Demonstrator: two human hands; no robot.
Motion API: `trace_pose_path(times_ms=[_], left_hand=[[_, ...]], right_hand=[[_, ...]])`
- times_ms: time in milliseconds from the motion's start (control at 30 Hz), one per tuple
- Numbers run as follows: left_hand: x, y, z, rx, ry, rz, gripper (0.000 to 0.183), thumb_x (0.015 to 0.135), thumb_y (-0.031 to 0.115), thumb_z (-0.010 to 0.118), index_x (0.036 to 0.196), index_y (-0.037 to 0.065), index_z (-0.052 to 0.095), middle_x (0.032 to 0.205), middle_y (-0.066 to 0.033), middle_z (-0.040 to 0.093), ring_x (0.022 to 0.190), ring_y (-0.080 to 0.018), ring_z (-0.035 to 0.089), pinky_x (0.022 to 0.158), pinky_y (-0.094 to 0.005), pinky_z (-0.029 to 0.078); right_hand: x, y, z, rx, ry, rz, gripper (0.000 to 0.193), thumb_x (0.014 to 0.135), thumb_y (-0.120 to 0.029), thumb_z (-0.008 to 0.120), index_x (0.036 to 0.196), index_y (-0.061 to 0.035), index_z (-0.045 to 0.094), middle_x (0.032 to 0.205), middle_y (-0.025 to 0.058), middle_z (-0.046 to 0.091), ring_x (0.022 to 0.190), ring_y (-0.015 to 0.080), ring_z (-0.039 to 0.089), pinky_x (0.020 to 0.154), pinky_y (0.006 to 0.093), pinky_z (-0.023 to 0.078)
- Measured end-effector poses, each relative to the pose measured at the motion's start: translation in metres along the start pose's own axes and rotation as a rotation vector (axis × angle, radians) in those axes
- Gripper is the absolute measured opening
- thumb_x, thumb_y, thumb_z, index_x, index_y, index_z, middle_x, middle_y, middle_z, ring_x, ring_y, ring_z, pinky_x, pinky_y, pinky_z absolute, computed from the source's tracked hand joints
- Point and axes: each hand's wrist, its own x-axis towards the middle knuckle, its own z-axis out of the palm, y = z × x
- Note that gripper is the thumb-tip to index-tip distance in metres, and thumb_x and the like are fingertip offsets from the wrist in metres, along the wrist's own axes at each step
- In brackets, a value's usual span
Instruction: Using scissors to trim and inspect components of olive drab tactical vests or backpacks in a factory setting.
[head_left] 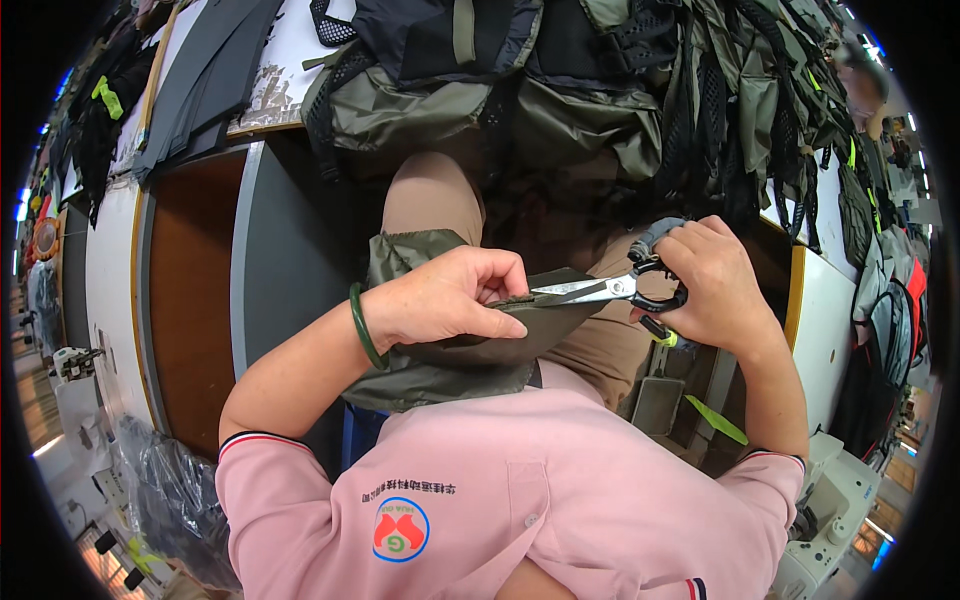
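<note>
Olive cloth (565, 326): draped over lap (625, 345)
Left hand (455, 295): pinching cloth edge with fingers nearly closed
Right hand (714, 285): holding scissors (617, 288) in curled fingers
Blades (585, 291): at cloth edge

Worn white tabletop (298, 62), brown board (195, 300) beneath, grey upright panel (290, 260), white side panel (828, 315) at right.

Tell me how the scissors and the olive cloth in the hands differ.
The scissors have shiny silver blades and dark handles, while the olive cloth is dull green throughout. The scissors look stiff and straight-bladed; the olive cloth is limp and folded over the lap. The scissors are in the right hand, the olive cloth in the left hand. Both are held in front of the pink shirt.
</note>
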Motion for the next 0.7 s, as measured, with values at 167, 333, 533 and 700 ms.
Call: trace_pose_path(times_ms=[167,333,533,700], left_hand=[[0.001,-0.002,0.001,0.003,-0.023,-0.008,0.019,0.08,0.001,0.075,0.087,0.005,0.057,0.078,0.0052,0.054,0.069,-0.0019,0.045,0.06,-0.019,0.037],[0.0,-0.002,0.002,0.021,-0.033,0.0,0.02,0.08,0.002,0.075,0.086,0.006,0.057,0.077,0.0056,0.054,0.067,-0.0016,0.045,0.058,-0.0189,0.036],[-0.001,-0.003,0.0,0.01,-0.089,-0.021,0.021,0.082,-0.003,0.074,0.089,0.004,0.055,0.083,0.0031,0.057,0.072,-0.001,0.05,0.062,-0.0175,0.042],[0.001,-0.004,-0.003,0.052,-0.082,-0.005,0.021,0.082,-0.003,0.074,0.089,0.004,0.055,0.082,0.0034,0.057,0.071,-0.0011,0.05,0.062,-0.0177,0.042]], right_hand=[[0.008,-0.006,0.0,0.028,-0.009,-0.014,0.038,0.057,-0.026,0.083,0.078,-0.0069,0.058,0.073,0.007,0.057,0.073,0.0254,0.058,0.07,0.0352,0.042],[0.01,-0.009,0.0,0.005,-0.026,-0.022,0.036,0.058,-0.025,0.083,0.078,-0.0071,0.059,0.072,0.0061,0.057,0.073,0.0246,0.058,0.069,0.0354,0.042],[0.008,-0.005,0.003,-0.065,-0.061,-0.027,0.034,0.059,-0.025,0.082,0.076,-0.0072,0.059,0.071,0.0045,0.058,0.071,0.0239,0.058,0.067,0.0351,0.042],[0.017,-0.011,-0.003,-0.005,0.029,-0.077,0.032,0.06,-0.023,0.081,0.075,-0.0075,0.058,0.071,0.0049,0.057,0.07,0.0237,0.058,0.067,0.0351,0.042]])
